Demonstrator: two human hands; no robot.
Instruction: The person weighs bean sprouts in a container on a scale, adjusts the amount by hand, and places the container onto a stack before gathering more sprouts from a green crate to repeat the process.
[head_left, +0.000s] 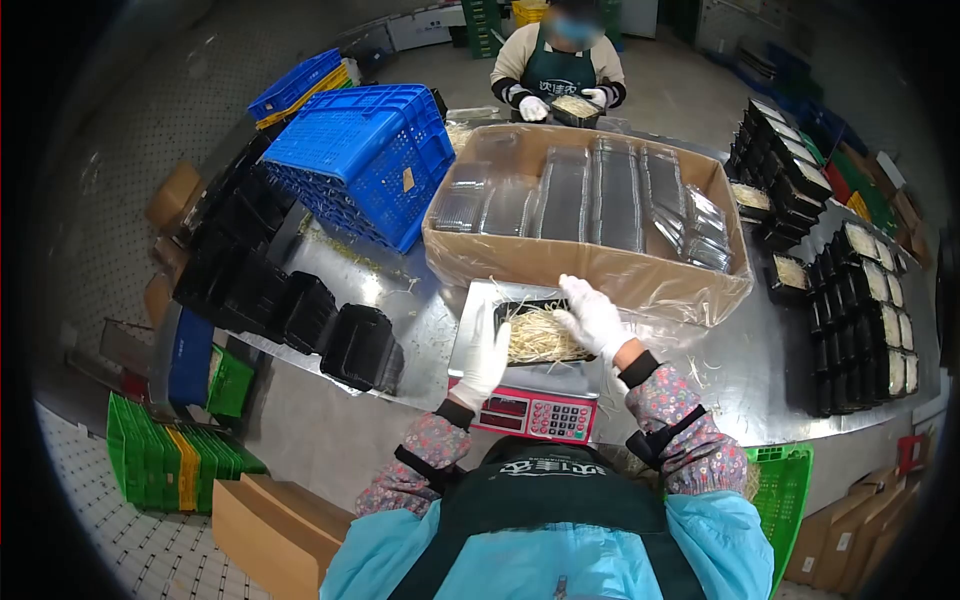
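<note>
A black tray [504, 318] heaped with pale, thin strands that look like sprouts [545, 337] sits on the metal pan [465, 335] of a red scale [540, 414]. Some strands stick out over its rim. My left hand [483, 365], in a white glove, lies along the tray's left side with fingers stretched out. On the right side, my gloved right hand [595, 318] rests against the strands and the tray's edge, fingers extended. Neither hand visibly grips anything. The small display digits are too blurred to read.
Beyond the scale stands a cardboard box [590, 262] of clear lids. Empty black trays [358, 345] and a blue crate [370, 150] are on the left; filled trays [862, 320] are stacked right. Across the table, a person [558, 70] holds a filled tray [576, 108].
</note>
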